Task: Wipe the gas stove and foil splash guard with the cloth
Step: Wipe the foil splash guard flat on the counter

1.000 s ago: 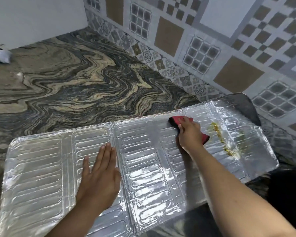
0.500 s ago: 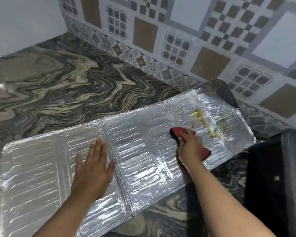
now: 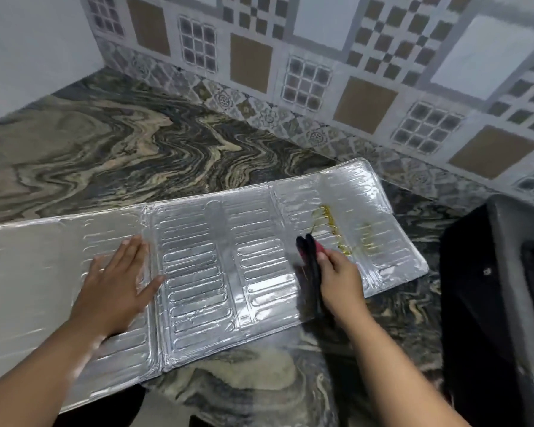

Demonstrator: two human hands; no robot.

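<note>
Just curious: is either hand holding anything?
The right hand grips a red-and-black cloth by its near end; the left hand only presses flat.

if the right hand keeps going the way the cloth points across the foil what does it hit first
Probably the yellow grease smear on the foil splash guard. The right hand holds the cloth just short of it, pointing up and slightly right. Beyond that lie the guard's far edge and the tiled wall.

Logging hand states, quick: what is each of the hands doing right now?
Left hand: open, flat on the foil splash guard.
Right hand: closed, holding the cloth.
</note>
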